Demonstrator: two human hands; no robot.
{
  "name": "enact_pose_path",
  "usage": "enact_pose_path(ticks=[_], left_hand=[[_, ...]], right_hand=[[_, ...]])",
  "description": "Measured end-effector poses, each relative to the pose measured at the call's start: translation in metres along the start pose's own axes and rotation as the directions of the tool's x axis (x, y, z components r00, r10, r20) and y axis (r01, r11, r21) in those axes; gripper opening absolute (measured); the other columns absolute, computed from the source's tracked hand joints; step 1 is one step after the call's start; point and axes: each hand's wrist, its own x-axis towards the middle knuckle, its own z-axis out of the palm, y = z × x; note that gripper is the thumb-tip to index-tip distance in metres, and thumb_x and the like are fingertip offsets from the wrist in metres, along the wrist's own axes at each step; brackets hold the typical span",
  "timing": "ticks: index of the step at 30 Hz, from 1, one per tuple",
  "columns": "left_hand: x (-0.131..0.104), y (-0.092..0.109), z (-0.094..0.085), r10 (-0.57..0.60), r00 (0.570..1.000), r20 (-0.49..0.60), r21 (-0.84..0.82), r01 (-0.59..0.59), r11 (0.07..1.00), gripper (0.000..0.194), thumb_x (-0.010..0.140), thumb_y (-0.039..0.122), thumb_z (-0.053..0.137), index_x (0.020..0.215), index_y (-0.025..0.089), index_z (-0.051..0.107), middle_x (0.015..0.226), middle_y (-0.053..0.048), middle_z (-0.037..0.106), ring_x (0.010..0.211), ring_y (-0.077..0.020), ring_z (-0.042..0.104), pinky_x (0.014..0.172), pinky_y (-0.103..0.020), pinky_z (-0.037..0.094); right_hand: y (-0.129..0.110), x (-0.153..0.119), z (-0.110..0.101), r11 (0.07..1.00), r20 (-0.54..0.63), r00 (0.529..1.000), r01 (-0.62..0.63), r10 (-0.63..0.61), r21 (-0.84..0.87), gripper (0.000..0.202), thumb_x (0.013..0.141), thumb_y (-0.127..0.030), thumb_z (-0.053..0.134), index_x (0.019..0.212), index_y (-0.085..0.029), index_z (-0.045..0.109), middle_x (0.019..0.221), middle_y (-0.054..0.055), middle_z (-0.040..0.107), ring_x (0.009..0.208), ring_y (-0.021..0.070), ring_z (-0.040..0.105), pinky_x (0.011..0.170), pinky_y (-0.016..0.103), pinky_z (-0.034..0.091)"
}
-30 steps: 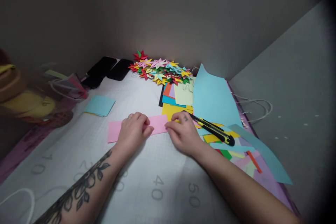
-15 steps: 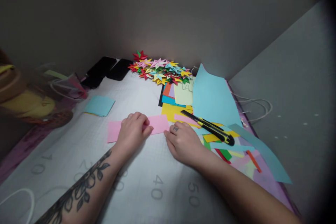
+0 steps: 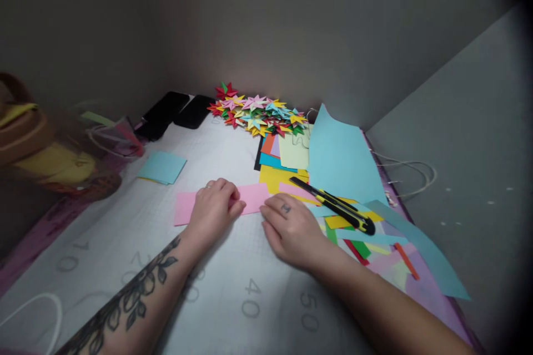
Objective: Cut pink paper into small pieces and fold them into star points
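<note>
A pink paper strip [image 3: 255, 198] lies flat on the white cutting mat [image 3: 220, 288]. My left hand [image 3: 217, 204] rests on its middle, fingers curled and thumb close to the index finger, pressing it down. At the strip's right end is my right hand [image 3: 291, 227], its fingers drawn together over the edge and hiding the corner. Just beyond that hand, a black and yellow utility knife [image 3: 333, 205] lies with its blade pointing to the far left, on top of coloured paper scraps [image 3: 370, 237].
Folded paper stars [image 3: 256, 113] are heaped by the wall. Blue paper squares [image 3: 163, 167] sit at left, with black phone-like objects [image 3: 194, 112] behind. A large blue sheet [image 3: 343, 155] curls up at back right. A brown and yellow bag [image 3: 50, 150] stands far left.
My right hand's fingers have straightened and flattened slightly at the strip's end. My left hand stays on the strip. The whole view has shifted a little.
</note>
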Motion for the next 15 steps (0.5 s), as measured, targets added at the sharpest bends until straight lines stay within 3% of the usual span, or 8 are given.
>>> enact_pose_path(ticks=[4,9,15], left_hand=[[-0.001,0.000,0.001,-0.003,1.000,-0.008,0.019,0.003,1.000,0.013,0.081,0.032,0.061,0.085,0.020,0.059,0.090,-0.005,0.060,0.087,-0.0227,0.052,0.073,-0.034,0.037],[-0.008,-0.010,-0.002,-0.058,0.995,-0.080,0.164,0.071,0.984,0.026,0.083,0.039,0.060,0.100,0.020,0.060,0.107,-0.009,0.059,0.101,-0.0285,0.049,0.080,-0.039,0.039],[-0.030,-0.048,-0.023,-0.108,0.982,-0.155,0.382,0.160,0.910,0.029,0.088,0.038,0.052,0.109,0.019,0.061,0.115,-0.012,0.057,0.105,-0.0321,0.048,0.084,-0.045,0.040]], right_hand=[[-0.009,-0.004,0.017,0.988,0.112,0.985,0.123,-0.134,0.096,0.045,0.089,-0.030,0.051,0.125,-0.005,0.057,0.129,0.016,0.059,0.124,0.0308,0.047,0.101,0.044,0.043],[-0.014,-0.006,0.024,0.994,0.299,0.951,0.047,-0.076,0.103,0.063,0.087,-0.044,0.056,0.136,-0.004,0.048,0.141,0.019,0.046,0.134,0.0356,0.036,0.108,0.047,0.037],[-0.017,-0.001,0.015,0.993,0.436,0.900,-0.043,-0.009,0.109,0.071,0.087,-0.052,0.055,0.142,-0.010,0.041,0.148,0.018,0.034,0.140,0.0366,0.024,0.113,0.049,0.029]])
